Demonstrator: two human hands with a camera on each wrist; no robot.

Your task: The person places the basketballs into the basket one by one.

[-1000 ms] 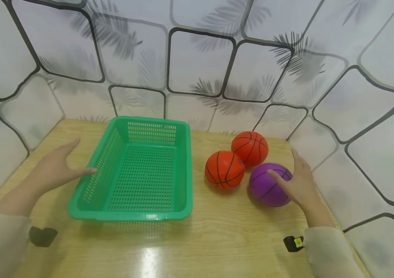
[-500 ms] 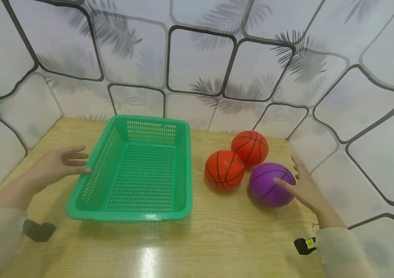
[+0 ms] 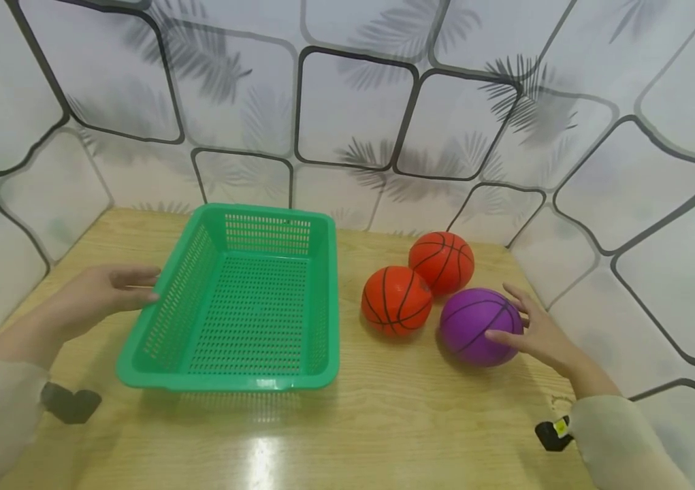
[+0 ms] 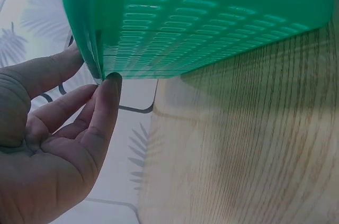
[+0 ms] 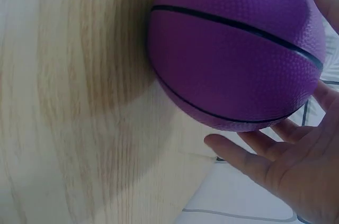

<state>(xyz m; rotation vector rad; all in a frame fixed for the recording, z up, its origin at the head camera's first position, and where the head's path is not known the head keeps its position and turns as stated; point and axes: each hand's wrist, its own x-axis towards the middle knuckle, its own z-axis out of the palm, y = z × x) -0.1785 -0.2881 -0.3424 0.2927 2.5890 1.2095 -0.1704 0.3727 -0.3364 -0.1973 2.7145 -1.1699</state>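
Observation:
A green plastic basket (image 3: 249, 381) stands on the table at left of centre in the head view. At its left rim is my left hand (image 3: 99, 296); in the left wrist view the thumb (image 4: 50, 70) lies on one side of the rim and the bent fingers (image 4: 103, 113) on the other. To the right sits a small purple basketball (image 3: 476, 330) with black lines. Around its right side curves my right hand (image 3: 546, 340), its thumb over the near face and its fingers along the far side. In the right wrist view, the little finger (image 5: 233, 155) stands slightly apart from the ball.
Two red basketballs, a nearer one (image 3: 396, 303) and a farther one (image 3: 442, 262), rest side by side between the basket and the purple ball. Patterned walls (image 3: 353, 116) bound the wooden table (image 3: 384, 429) at the back and sides.
My left fingers have drawn in from a wide spread to the basket's rim. My right hand has come down and its fingers have closed in round the purple basketball, which stays in place.

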